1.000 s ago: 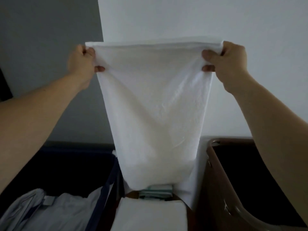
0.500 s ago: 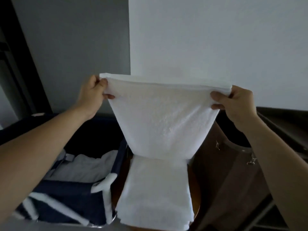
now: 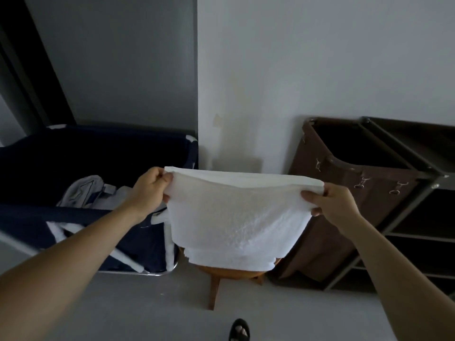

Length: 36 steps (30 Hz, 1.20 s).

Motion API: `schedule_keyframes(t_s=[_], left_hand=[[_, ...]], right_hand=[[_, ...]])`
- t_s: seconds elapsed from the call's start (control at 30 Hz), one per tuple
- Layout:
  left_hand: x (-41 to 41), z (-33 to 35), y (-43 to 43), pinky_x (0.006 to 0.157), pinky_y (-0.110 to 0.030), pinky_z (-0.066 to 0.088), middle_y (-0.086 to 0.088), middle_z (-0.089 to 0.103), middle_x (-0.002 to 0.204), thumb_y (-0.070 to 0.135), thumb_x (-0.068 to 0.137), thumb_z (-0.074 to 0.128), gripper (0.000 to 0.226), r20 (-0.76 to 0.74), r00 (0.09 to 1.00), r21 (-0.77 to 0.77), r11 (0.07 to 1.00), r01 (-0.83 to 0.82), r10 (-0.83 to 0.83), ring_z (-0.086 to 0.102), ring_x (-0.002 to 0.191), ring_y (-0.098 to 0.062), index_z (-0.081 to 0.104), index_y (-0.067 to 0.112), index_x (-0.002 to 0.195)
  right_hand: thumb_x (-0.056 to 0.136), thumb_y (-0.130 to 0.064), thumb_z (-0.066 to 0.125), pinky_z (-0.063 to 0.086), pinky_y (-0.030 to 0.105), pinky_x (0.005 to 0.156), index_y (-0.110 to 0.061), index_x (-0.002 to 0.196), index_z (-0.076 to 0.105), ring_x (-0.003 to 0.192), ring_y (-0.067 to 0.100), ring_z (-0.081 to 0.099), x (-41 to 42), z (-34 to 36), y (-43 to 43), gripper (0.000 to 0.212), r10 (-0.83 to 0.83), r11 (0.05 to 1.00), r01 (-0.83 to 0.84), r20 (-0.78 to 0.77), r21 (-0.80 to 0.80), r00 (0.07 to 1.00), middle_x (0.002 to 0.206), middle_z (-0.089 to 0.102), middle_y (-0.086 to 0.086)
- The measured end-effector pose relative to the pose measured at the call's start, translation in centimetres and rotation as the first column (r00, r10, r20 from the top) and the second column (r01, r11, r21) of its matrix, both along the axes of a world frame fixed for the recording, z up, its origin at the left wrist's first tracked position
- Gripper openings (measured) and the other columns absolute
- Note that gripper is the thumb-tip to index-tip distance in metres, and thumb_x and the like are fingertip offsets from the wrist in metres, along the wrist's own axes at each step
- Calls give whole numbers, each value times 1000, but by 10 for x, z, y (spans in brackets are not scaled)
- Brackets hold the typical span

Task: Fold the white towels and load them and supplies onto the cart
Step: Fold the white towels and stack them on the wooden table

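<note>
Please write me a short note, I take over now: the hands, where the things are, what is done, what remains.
Left hand and right hand each pinch a top corner of one white towel, which is folded over and hangs above the wooden stool.
Folded towels seem to lie on the stool.
The blue bin on the left holds crumpled linen.
The brown cart is on the right, with no towel visible on it.
Left to do: finish this fold, then load the cart.

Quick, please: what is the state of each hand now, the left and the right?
Left hand: closed, pinching the left corner of the white towel.
Right hand: closed, gripping the towel's right corner.
</note>
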<state>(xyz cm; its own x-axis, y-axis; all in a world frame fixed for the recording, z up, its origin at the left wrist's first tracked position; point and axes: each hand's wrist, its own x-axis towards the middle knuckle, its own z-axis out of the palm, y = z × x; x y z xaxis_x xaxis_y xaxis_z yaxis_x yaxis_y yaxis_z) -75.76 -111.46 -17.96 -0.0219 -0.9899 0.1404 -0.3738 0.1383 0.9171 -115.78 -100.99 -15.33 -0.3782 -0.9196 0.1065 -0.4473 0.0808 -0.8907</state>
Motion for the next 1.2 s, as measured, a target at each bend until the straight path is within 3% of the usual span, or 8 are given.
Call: schedule_keyframes(t_s=[0.13, 0.33, 0.43, 0.53, 0.67, 0.77, 1.07, 1.2], left_hand=[[-13, -2, -51, 63, -29, 52, -5, 62, 93, 32, 103, 47, 23, 80, 996, -13, 999, -31, 32, 61, 79, -19, 60, 13, 103], [-60, -55, -153, 65, -33, 43, -4, 61, 92, 29, 102, 46, 22, 229, 973, 171, 983, -63, 22, 59, 84, -23, 58, 14, 91], [-88, -116, -200, 76, -37, 47, -13, 63, 99, 25, 104, 42, 27, 275, 961, 333, 938, -91, -4, 61, 90, -32, 59, 6, 97], [-111, -176, -240, 74, -36, 46, -15, 62, 102, 25, 103, 41, 29, 348, 937, 459, 871, -176, 6, 60, 88, -29, 60, 3, 106], [-130, -225, -267, 61, -30, 44, -8, 61, 105, 30, 101, 47, 32, 237, 971, 614, 770, -175, 32, 59, 86, -21, 52, 7, 122], [-132, -241, -271, 62, -29, 44, -4, 59, 109, 35, 100, 48, 44, 183, 982, 674, 721, -162, 49, 58, 90, -19, 48, 10, 135], [-137, -212, -305, 61, -26, 39, 6, 60, 93, 40, 100, 46, 18, 221, 965, 310, 927, -209, 144, 58, 84, -12, 53, 24, 105], [-150, -224, -343, 62, -26, 40, -2, 60, 102, 34, 102, 46, 26, 316, 944, 379, 901, -213, 90, 58, 87, -18, 53, 15, 119]], right_hand=[[83, -22, 79, 49, 13, 57, -34, 79, 73, 65, 1, 68, -9, -2, -43, 13, 0, 1000, 0, 25, -7, 1000, 75, 74, -16], [83, -13, 77, 57, 39, 76, -14, 82, 71, 84, 29, 70, -42, -67, -154, 6, -67, 970, 17, 198, 244, 978, 89, 74, 10], [87, -11, 72, 52, 34, 66, -11, 85, 68, 78, 23, 67, -56, -129, -200, 5, -129, 916, 5, 282, 401, 951, 90, 71, 10], [93, -14, 67, 54, 41, 77, -15, 85, 64, 81, 22, 64, -66, -192, -236, 8, -198, 867, 19, 308, 499, 931, 96, 68, 10], [94, -19, 64, 54, 52, 90, -10, 98, 64, 94, 32, 66, -69, -247, -261, 10, -238, 810, 19, 300, 586, 924, 103, 68, 13], [91, -20, 67, 55, 54, 88, -8, 100, 67, 91, 33, 67, -69, -264, -265, 15, -269, 798, 52, 277, 600, 922, 101, 70, 14], [92, -22, 67, 54, 60, 85, -9, 92, 68, 93, 42, 66, -83, -235, -304, 13, -313, 880, 139, 333, 454, 889, 95, 71, 16], [94, -26, 64, 55, 55, 87, -11, 98, 67, 91, 33, 66, -86, -249, -333, 16, -298, 870, 157, 244, 467, 923, 99, 69, 11]])
